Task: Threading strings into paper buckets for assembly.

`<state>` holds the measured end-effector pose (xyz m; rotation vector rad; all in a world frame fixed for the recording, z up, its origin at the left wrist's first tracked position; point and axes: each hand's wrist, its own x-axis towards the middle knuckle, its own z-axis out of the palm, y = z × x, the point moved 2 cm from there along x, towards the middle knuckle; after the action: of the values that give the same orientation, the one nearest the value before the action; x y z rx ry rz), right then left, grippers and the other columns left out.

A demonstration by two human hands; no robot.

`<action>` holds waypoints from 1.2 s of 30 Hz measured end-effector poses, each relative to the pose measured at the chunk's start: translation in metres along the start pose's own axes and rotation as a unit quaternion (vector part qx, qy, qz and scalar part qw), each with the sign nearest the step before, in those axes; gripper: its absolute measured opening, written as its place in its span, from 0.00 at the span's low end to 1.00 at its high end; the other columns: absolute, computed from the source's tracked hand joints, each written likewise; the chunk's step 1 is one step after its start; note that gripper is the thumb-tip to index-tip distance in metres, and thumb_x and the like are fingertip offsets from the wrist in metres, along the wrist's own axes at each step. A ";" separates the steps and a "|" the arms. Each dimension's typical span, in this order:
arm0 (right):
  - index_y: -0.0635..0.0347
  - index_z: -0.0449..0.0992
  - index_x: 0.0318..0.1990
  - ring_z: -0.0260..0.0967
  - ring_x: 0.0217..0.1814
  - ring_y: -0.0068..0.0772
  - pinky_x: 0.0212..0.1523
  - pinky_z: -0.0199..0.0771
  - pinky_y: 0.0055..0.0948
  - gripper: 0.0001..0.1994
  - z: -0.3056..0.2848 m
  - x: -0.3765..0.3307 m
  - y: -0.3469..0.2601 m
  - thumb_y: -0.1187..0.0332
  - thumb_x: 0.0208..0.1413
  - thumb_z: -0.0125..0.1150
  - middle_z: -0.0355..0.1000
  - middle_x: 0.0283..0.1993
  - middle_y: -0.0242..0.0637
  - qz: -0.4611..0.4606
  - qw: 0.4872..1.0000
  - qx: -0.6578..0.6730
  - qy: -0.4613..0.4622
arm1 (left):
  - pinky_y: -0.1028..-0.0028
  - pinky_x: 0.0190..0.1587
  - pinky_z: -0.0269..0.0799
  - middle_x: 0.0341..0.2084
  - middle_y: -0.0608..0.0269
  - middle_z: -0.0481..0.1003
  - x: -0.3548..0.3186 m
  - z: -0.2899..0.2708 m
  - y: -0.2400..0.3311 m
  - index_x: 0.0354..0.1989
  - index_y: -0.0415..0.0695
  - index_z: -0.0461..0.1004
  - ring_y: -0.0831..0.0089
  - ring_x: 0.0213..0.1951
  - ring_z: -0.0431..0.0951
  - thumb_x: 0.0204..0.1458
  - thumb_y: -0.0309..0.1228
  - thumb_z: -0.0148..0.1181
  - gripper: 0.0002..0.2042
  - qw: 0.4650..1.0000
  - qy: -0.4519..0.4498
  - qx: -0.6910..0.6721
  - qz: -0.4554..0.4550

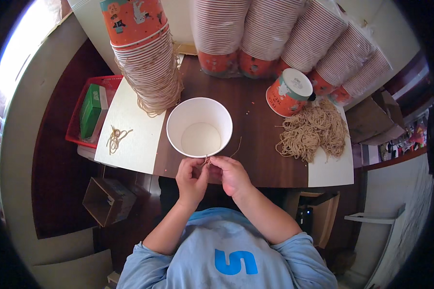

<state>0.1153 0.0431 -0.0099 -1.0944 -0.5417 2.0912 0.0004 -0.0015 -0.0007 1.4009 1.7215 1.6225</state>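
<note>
A white-lined paper tub [200,111] stands upright at the near middle of the table, its mouth facing me. At its near rim my left hand [192,179] and my right hand [231,174] meet, fingertips pinched together. Between them is a thin tan string [237,147], one loose end sticking up beside the right hand. Whether the string passes through or only touches the tub is hidden by my fingers. To the right lies a tangled heap of tan strings [313,131], and a few loose strings [115,138] lie on the white board at left.
A tall stack of tubs [144,62] with strings hanging from it rises at back left. Several plastic-wrapped stacks of orange tubs [270,36] line the back. One orange tub [288,94] sits upside down by the string heap. A red basket [92,83] holds a green box.
</note>
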 end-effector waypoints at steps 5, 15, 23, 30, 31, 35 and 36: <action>0.60 0.76 0.38 0.71 0.37 0.23 0.41 0.72 0.26 0.07 -0.002 -0.001 0.002 0.68 0.56 0.54 0.74 0.36 0.32 -0.038 0.999 -0.023 -0.005 | 0.83 0.26 0.65 0.27 0.66 0.75 -0.001 0.003 -0.003 0.35 0.35 0.73 0.83 0.24 0.70 0.51 0.27 0.60 0.07 0.980 -0.039 -0.128 -0.146; 0.61 0.75 0.40 0.70 0.39 0.20 0.43 0.68 0.22 0.08 0.005 -0.006 0.003 0.69 0.56 0.56 0.74 0.37 0.32 -0.066 0.998 -0.001 -0.005 | 0.83 0.26 0.66 0.24 0.64 0.74 0.001 0.004 -0.007 0.32 0.34 0.73 0.81 0.23 0.72 0.54 0.27 0.55 0.07 0.895 -0.109 -0.293 -0.317; 0.63 0.75 0.39 0.69 0.37 0.20 0.40 0.69 0.21 0.08 -0.007 0.009 0.010 0.70 0.57 0.54 0.74 0.35 0.33 -0.165 0.967 -0.188 0.040 | 0.83 0.25 0.65 0.25 0.66 0.73 -0.003 0.005 -0.009 0.32 0.37 0.72 0.83 0.24 0.70 0.52 0.24 0.54 0.03 0.890 -0.022 -0.346 -0.298; 0.64 0.75 0.37 0.69 0.35 0.19 0.39 0.69 0.21 0.07 -0.004 0.007 0.006 0.70 0.57 0.53 0.73 0.34 0.32 -0.169 0.959 -0.223 0.036 | 0.85 0.24 0.62 0.23 0.69 0.72 -0.002 0.003 -0.012 0.31 0.38 0.72 0.85 0.22 0.67 0.51 0.25 0.56 0.03 0.897 -0.020 -0.330 -0.295; 0.64 0.75 0.38 0.68 0.35 0.19 0.39 0.69 0.20 0.07 -0.003 0.006 0.006 0.71 0.57 0.53 0.73 0.34 0.32 -0.168 0.960 -0.220 0.030 | 0.84 0.28 0.64 0.25 0.68 0.73 -0.003 0.001 -0.015 0.31 0.38 0.73 0.84 0.25 0.69 0.52 0.24 0.56 0.03 0.894 -0.029 -0.342 -0.289; 0.65 0.75 0.39 0.68 0.36 0.18 0.39 0.69 0.20 0.08 -0.005 0.006 0.007 0.71 0.57 0.53 0.74 0.36 0.32 -0.192 0.949 -0.249 0.019 | 0.84 0.30 0.65 0.25 0.68 0.74 -0.003 0.000 -0.020 0.32 0.37 0.73 0.85 0.26 0.70 0.52 0.25 0.56 0.04 0.898 -0.043 -0.334 -0.285; 0.65 0.75 0.39 0.68 0.36 0.18 0.39 0.69 0.20 0.08 -0.004 0.005 0.006 0.71 0.57 0.53 0.74 0.36 0.32 -0.192 0.949 -0.249 0.019 | 0.84 0.30 0.65 0.25 0.68 0.74 -0.003 0.000 -0.018 0.32 0.37 0.73 0.85 0.26 0.70 0.52 0.25 0.56 0.04 0.898 -0.043 -0.334 -0.285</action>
<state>0.1147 0.0424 -0.0188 -1.1805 -1.2074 1.6268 -0.0052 -0.0004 -0.0180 0.5571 1.1724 1.5442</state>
